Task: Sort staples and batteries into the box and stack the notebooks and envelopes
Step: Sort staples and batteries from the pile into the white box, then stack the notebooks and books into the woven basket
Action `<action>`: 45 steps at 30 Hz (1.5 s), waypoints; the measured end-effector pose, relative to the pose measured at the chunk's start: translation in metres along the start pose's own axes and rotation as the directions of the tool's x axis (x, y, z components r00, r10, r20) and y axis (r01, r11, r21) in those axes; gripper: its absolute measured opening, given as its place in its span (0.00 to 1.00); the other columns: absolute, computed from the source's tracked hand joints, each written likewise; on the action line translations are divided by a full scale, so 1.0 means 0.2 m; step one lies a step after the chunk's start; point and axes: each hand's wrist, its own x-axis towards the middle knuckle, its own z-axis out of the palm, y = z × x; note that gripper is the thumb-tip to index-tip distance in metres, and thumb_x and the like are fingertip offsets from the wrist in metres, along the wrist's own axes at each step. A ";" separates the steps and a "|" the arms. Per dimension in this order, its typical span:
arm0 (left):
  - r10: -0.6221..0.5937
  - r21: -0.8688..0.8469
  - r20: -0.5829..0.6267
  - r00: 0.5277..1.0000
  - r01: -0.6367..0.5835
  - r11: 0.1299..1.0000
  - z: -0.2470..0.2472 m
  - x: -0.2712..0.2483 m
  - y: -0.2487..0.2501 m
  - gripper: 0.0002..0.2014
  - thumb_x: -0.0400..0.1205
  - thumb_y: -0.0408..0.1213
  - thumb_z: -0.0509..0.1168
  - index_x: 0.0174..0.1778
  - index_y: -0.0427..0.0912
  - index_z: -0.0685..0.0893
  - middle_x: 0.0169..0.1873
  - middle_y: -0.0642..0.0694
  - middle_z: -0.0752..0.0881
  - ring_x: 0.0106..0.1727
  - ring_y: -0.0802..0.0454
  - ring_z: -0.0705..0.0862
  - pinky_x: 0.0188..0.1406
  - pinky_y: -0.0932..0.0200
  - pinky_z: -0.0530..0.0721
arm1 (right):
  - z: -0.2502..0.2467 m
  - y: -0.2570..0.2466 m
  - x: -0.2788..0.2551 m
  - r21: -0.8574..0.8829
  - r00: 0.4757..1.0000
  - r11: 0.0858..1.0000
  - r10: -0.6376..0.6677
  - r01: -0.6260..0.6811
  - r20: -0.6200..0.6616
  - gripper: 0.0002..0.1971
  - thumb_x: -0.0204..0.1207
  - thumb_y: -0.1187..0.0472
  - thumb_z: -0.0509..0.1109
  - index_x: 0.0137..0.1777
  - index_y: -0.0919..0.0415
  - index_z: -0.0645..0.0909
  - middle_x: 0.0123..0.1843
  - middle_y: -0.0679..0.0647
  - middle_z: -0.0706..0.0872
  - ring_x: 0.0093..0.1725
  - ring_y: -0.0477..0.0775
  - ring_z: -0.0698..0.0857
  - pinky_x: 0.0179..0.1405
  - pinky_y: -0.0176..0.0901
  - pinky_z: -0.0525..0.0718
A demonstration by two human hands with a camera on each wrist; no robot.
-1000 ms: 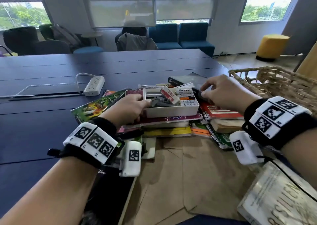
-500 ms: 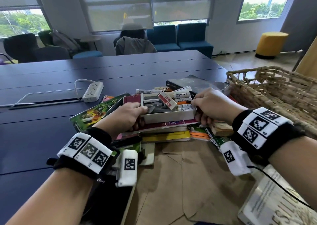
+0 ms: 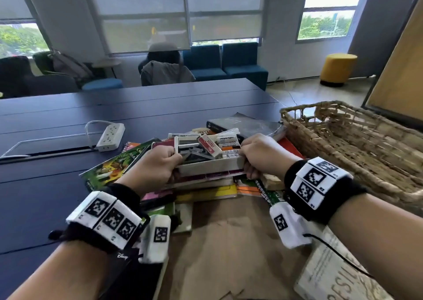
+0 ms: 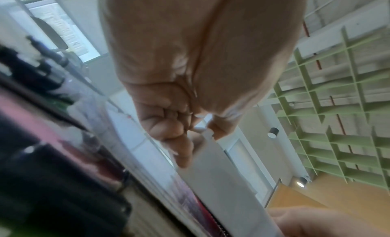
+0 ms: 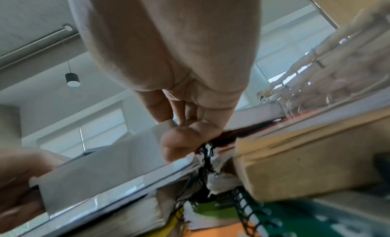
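Note:
A shallow white box [image 3: 210, 165] holding grey staple strips, an eraser pack and batteries sits on a pile of notebooks [image 3: 201, 185] in the head view. My left hand [image 3: 158, 165] grips the box's left end, thumb over the rim. My right hand [image 3: 258, 155] grips its right end. In the left wrist view the left hand [image 4: 190, 125] pinches the box wall [image 4: 221, 182]. The right wrist view shows my right hand [image 5: 185, 137] with its thumb pressed on the box's corner [image 5: 118, 157]. Brown envelopes [image 3: 219, 254] lie nearer me.
A woven basket [image 3: 357, 144] stands at the right, close to my right wrist. A white power strip [image 3: 111, 137] lies at the left on the dark blue table [image 3: 45, 185]. A book [image 3: 332, 276] lies at the lower right. A dark book [image 3: 247, 125] lies behind the box.
My right hand came in from beyond the box's far right corner and took hold of its right end. The left hand kept its grip on the left end.

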 end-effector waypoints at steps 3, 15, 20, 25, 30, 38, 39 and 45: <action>0.042 0.013 -0.050 0.998 -0.042 0.999 0.00 -0.04 0.04 0.15 0.90 0.34 0.59 0.41 0.27 0.81 0.27 0.39 0.83 0.27 0.47 0.78 0.29 0.51 0.73 | -0.04 -0.03 -0.05 0.022 0.999 0.999 -0.046 0.046 -0.004 0.13 0.87 0.73 0.57 0.40 0.71 0.78 0.32 0.75 0.87 0.25 0.66 0.86 0.31 0.61 0.87; 0.188 0.002 0.039 0.981 -0.189 0.982 0.22 -0.23 0.44 0.14 0.91 0.33 0.57 0.45 0.33 0.84 0.26 0.41 0.87 0.24 0.53 0.80 0.21 0.63 0.75 | -0.39 0.07 -0.51 0.010 0.958 1.000 -0.007 0.010 -0.286 0.16 0.86 0.65 0.63 0.37 0.68 0.84 0.29 0.58 0.84 0.22 0.55 0.83 0.18 0.40 0.77; 0.276 -0.017 0.145 0.950 -0.277 0.961 0.47 -0.29 0.61 0.14 0.90 0.34 0.58 0.44 0.30 0.85 0.27 0.39 0.86 0.26 0.51 0.80 0.24 0.58 0.75 | -0.59 0.23 -0.81 -0.122 0.924 0.990 0.019 -0.071 -0.382 0.16 0.88 0.61 0.61 0.43 0.69 0.85 0.38 0.62 0.87 0.33 0.58 0.84 0.32 0.43 0.85; 0.315 -0.010 0.238 0.919 -0.322 0.947 0.75 -0.36 0.74 0.13 0.89 0.37 0.61 0.44 0.32 0.85 0.30 0.37 0.87 0.26 0.50 0.80 0.29 0.52 0.76 | -0.72 0.42 -1.10 -0.087 0.879 0.981 0.112 -0.171 -0.463 0.17 0.87 0.62 0.60 0.45 0.73 0.84 0.41 0.69 0.89 0.42 0.72 0.89 0.47 0.63 0.90; 0.327 0.018 0.336 0.883 -0.353 0.935 0.93 -0.50 0.87 0.14 0.89 0.37 0.59 0.44 0.32 0.85 0.30 0.41 0.89 0.27 0.52 0.83 0.33 0.51 0.79 | -0.79 0.56 -1.31 -0.083 0.841 0.966 0.170 -0.246 -0.513 0.16 0.83 0.62 0.64 0.38 0.72 0.83 0.30 0.65 0.88 0.31 0.63 0.88 0.26 0.43 0.83; 0.274 0.014 0.434 0.858 -0.311 0.950 1.16 -0.63 0.95 0.13 0.88 0.35 0.60 0.43 0.31 0.84 0.31 0.40 0.90 0.28 0.50 0.85 0.31 0.55 0.81 | -0.81 0.77 -1.53 -0.080 0.809 0.943 0.231 -0.323 -0.540 0.16 0.79 0.62 0.65 0.32 0.71 0.82 0.26 0.64 0.84 0.23 0.57 0.83 0.23 0.47 0.78; 0.262 0.010 0.446 0.856 -0.297 0.955 1.19 -0.63 0.96 0.13 0.88 0.34 0.60 0.44 0.29 0.84 0.31 0.38 0.90 0.28 0.49 0.85 0.30 0.55 0.81 | -0.81 0.79 -1.54 -0.058 0.805 0.944 0.245 -0.326 -0.540 0.16 0.79 0.63 0.65 0.32 0.71 0.81 0.25 0.63 0.84 0.22 0.58 0.84 0.19 0.45 0.78; 0.169 0.014 0.489 0.856 -0.201 0.980 1.38 -0.59 0.96 0.13 0.88 0.33 0.61 0.42 0.28 0.84 0.32 0.35 0.91 0.27 0.50 0.85 0.27 0.59 0.81 | -0.82 0.98 -1.54 -0.007 0.777 0.935 0.290 -0.354 -0.559 0.14 0.79 0.64 0.64 0.34 0.72 0.79 0.27 0.65 0.83 0.24 0.66 0.84 0.24 0.59 0.84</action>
